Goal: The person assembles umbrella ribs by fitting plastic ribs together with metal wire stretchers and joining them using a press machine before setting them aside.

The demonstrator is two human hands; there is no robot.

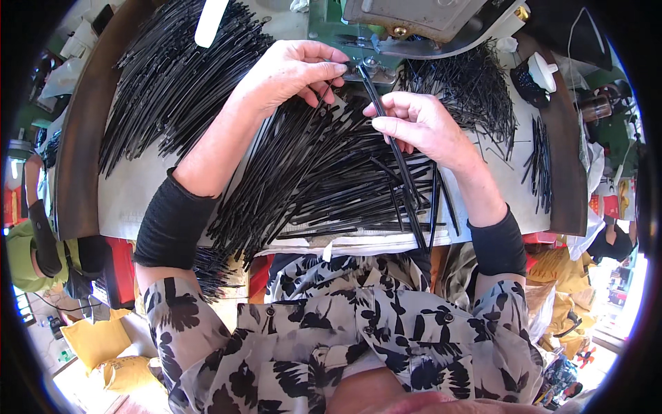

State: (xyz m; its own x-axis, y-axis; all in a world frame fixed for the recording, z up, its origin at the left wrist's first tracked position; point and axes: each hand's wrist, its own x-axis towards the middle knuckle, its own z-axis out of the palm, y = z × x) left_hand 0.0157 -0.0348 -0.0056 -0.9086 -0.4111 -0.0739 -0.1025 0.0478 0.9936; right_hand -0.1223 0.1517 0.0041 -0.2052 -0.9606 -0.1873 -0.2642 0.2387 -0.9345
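My right hand (414, 127) pinches a long, thin black rod (400, 162) between thumb and fingers. Its upper end reaches a small round metal fitting (371, 63) on the machine (420, 24), and its lower end slants down toward the table's front edge. Left of that fitting, my left hand (303, 72) has thumb and forefinger brought together; whatever is between them is too small to make out. Beneath both hands lies a loose pile of similar black rods (296, 172).
A large heap of black rods (186, 76) covers the table's left side. Thinner black pieces (462, 96) are heaped right of the machine, with a small bundle (539, 165) farther right. A raised brown rim (77, 152) borders the table. Another person's sleeved arm (45, 238) shows at far left.
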